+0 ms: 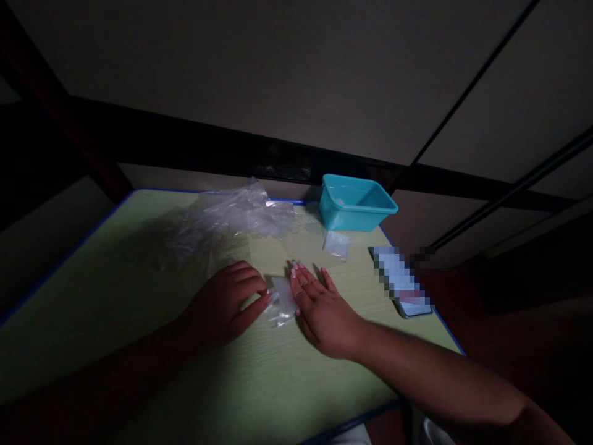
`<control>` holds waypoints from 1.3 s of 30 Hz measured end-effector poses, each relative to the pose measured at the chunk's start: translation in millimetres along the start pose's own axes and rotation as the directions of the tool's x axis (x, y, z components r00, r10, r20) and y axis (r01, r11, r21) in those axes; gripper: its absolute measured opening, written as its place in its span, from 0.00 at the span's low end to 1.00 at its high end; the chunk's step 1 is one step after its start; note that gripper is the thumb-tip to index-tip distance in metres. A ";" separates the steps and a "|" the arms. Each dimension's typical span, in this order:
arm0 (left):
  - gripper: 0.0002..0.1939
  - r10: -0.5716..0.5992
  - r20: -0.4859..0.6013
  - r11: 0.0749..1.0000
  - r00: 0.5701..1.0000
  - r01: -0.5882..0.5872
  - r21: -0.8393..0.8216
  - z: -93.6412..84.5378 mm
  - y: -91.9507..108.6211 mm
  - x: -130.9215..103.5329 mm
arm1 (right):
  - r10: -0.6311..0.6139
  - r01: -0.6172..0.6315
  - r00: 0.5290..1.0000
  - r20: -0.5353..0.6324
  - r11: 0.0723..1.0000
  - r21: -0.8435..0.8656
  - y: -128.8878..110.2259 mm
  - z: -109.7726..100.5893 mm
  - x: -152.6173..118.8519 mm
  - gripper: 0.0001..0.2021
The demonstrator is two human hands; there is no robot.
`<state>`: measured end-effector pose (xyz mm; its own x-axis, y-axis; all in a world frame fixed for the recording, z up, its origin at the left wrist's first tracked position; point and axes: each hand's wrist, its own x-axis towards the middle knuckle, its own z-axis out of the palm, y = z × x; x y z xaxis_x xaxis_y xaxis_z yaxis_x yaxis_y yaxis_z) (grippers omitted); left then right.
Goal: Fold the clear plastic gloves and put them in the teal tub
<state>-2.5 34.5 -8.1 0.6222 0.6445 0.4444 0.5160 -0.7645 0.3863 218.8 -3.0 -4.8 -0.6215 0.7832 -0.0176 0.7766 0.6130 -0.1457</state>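
Note:
A small clear plastic bag (283,299) with something whitish in it lies on the table between my hands. My left hand (231,300) pinches the bag's left edge between thumb and fingers. Resting on its right side is my right hand (324,309), fingers stretched out and the thumb near the lower edge. Beyond my right hand lies another small filled bag (336,245). A loose heap of clear plastic bags (231,216) spreads over the back left of the table.
A turquoise plastic bin (354,213) stands at the table's back right corner. Near the right edge lies a phone (403,281), partly pixelated. The pale table (241,395) has a blue rim, and light panels (259,68) rise behind it.

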 end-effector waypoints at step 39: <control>0.11 0.083 0.215 0.992 0.973 -0.101 0.071 2.0 -30.7 -2.2 | 0.117 -0.116 0.993 -0.027 0.993 0.036 4.9 5.3 -0.7 0.33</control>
<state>-18.6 56.5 -22.6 0.7750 0.5610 0.2909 0.4913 -0.8244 0.2811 222.5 -1.1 -10.7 -0.5230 0.8523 -0.0081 0.8395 0.5134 -0.1781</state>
